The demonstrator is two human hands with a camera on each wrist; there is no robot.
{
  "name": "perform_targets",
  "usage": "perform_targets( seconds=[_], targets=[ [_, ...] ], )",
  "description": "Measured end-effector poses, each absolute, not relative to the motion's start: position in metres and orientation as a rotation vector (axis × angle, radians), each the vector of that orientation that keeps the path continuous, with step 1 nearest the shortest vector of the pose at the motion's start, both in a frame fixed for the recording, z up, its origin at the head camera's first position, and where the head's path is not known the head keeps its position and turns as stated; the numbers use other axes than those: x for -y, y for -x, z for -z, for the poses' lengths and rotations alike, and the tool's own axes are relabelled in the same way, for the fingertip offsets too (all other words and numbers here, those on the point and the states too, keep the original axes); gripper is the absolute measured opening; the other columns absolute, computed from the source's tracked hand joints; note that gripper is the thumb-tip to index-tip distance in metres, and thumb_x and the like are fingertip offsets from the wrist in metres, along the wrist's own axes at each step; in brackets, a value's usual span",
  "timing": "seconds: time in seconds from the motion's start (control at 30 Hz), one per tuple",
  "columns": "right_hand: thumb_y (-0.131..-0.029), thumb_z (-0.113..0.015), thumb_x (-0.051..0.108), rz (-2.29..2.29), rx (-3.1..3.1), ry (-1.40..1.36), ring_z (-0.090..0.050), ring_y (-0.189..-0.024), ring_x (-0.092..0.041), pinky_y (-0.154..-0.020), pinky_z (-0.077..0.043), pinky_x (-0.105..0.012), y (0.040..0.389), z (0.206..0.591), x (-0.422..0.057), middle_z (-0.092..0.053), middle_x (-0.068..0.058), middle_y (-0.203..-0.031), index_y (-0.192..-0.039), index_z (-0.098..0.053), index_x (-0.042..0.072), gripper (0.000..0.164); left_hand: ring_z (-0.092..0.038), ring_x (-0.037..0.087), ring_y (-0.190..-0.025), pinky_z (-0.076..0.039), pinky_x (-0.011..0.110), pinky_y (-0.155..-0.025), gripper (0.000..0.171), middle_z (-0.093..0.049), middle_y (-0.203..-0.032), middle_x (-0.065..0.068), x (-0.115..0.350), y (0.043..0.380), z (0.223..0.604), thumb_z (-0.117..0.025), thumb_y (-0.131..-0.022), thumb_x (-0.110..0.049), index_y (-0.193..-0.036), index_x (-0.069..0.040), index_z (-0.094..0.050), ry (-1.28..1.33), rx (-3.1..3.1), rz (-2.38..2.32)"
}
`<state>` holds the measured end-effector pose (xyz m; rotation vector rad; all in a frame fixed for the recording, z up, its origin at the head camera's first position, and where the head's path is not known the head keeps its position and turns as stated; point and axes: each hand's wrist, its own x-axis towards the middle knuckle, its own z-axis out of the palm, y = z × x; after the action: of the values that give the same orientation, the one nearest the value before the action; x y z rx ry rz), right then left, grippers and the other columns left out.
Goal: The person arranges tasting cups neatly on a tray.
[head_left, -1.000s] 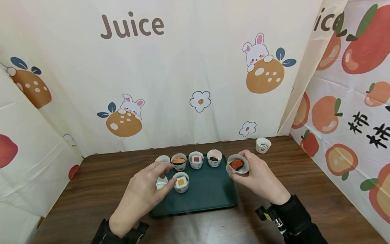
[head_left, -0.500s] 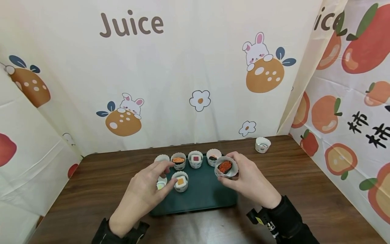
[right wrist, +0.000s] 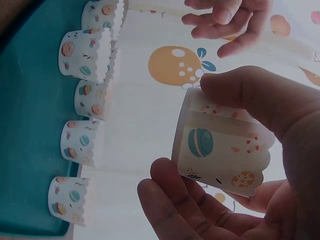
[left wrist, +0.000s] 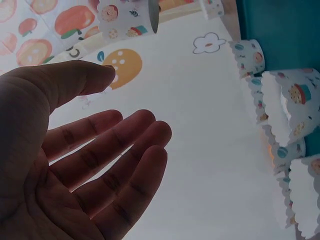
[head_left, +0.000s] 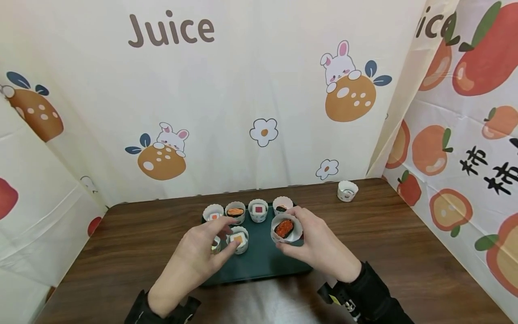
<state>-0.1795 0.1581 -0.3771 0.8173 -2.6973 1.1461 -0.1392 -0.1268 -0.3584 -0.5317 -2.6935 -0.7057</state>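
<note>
My right hand [head_left: 323, 240] grips a scalloped paper baking cup [head_left: 297, 229] between thumb and fingers, above the tray. In it lies an orange-red topped piece of sushi [head_left: 285, 228] with a dark wrap. The right wrist view shows the side of this cup [right wrist: 220, 145], printed with a teal macaron. My left hand [head_left: 194, 252] hovers with loosely bent, spread fingers and holds nothing; in the left wrist view its palm [left wrist: 65, 200] is bare. Its fingertips overlap a cup [head_left: 242, 247] with a white, yellow-centred piece. Another cup [head_left: 216, 245] behind that hand is partly hidden.
A dark green tray [head_left: 263, 267] lies on the brown wooden table [head_left: 129, 243]. Several filled cups, one with an orange-topped piece [head_left: 235, 211], line its back edge. A separate white cup [head_left: 347, 191] stands at the table's back right. Printed curtains [head_left: 226, 90] enclose the table.
The right hand has carried its cup leftward from the tray's right edge to over the tray. The left hand has stayed nearly in place, while the head view has shifted slightly.
</note>
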Motion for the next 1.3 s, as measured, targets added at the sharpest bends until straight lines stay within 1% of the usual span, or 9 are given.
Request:
perform_targets(
  seconds=[0.13,0.23,0.4,0.6,0.77,0.9,1.1,1.3],
  targets=[
    [-0.089,-0.089,0.027,-1.111,2.684,-0.845,-0.062,-0.097,-0.009,-0.082,-0.057,-0.025,0.177,0.377,-0.157,-0.066,0.001,-0.111,-0.130,-0.061,0.012,0.052,-0.071,0.007,-0.082,-0.055,0.022,-0.068,0.040,-0.077,-0.095,-0.007,0.122,0.140,0.360,-0.088,-0.090,-0.016,-0.126,-0.017,-0.071,0.639,2.642,0.771],
    [-0.089,-0.090,0.029,-1.109,2.679,-0.856,-0.062,-0.097,-0.009,-0.081,-0.057,-0.025,0.176,0.377,-0.157,-0.066,0.001,-0.111,-0.130,-0.060,0.013,0.053,-0.071,0.009,-0.083,-0.058,0.023,-0.070,0.039,-0.077,-0.099,-0.005,0.116,0.140,0.361,-0.086,-0.091,-0.016,-0.126,-0.014,-0.070,0.715,2.611,0.801],
    [-0.089,-0.089,0.026,-1.103,2.665,-0.865,-0.062,-0.098,-0.009,-0.083,-0.058,-0.027,0.174,0.378,-0.158,-0.067,0.001,-0.113,-0.130,-0.060,0.013,0.052,-0.073,0.011,-0.088,-0.061,0.025,-0.075,0.040,-0.076,-0.106,0.000,0.108,0.142,0.361,-0.086,-0.092,-0.016,-0.128,-0.012,-0.069,0.797,2.563,0.799],
    [-0.089,-0.088,0.024,-1.124,2.642,-0.884,-0.063,-0.098,-0.008,-0.085,-0.059,-0.027,0.172,0.378,-0.157,-0.067,0.001,-0.114,-0.131,-0.060,0.014,0.051,-0.074,0.011,-0.085,-0.061,0.021,-0.073,0.045,-0.074,-0.104,0.001,0.100,0.144,0.360,-0.088,-0.088,-0.013,-0.129,-0.011,-0.068,0.831,2.494,0.814],
    [-0.090,-0.087,0.022,-1.118,2.608,-0.924,-0.066,-0.101,-0.011,-0.086,-0.060,-0.029,0.170,0.377,-0.157,-0.068,-0.001,-0.118,-0.133,-0.057,0.012,0.053,-0.074,0.014,-0.085,-0.060,0.020,-0.072,0.047,-0.073,-0.105,0.004,0.095,0.144,0.359,-0.087,-0.089,-0.011,-0.132,-0.008,-0.068,0.853,2.470,0.833],
    [-0.090,-0.088,0.021,-1.129,2.613,-0.927,-0.066,-0.101,-0.011,-0.086,-0.061,-0.029,0.170,0.375,-0.157,-0.068,-0.002,-0.118,-0.132,-0.059,0.012,0.052,-0.074,0.014,-0.085,-0.060,0.019,-0.071,0.051,-0.073,-0.106,0.005,0.092,0.145,0.359,-0.088,-0.088,-0.011,-0.134,-0.006,-0.067,0.872,2.454,0.853],
    [-0.091,-0.088,0.025,-1.148,2.648,-0.925,-0.066,-0.101,-0.011,-0.087,-0.061,-0.028,0.169,0.376,-0.156,-0.067,-0.003,-0.119,-0.132,-0.060,0.012,0.052,-0.073,0.012,-0.084,-0.061,0.019,-0.071,0.050,-0.073,-0.104,0.006,0.088,0.147,0.360,-0.088,-0.088,-0.010,-0.133,-0.007,-0.066,0.908,2.422,0.885],
    [-0.091,-0.088,0.023,-1.157,2.639,-0.936,-0.067,-0.101,-0.012,-0.088,-0.061,-0.029,0.169,0.377,-0.155,-0.067,-0.004,-0.119,-0.133,-0.061,0.010,0.051,-0.074,0.012,-0.081,-0.062,0.021,-0.071,0.045,-0.073,-0.103,0.006,0.082,0.148,0.361,-0.086,-0.090,-0.008,-0.131,-0.004,-0.067,0.935,2.418,0.960]
  ],
)
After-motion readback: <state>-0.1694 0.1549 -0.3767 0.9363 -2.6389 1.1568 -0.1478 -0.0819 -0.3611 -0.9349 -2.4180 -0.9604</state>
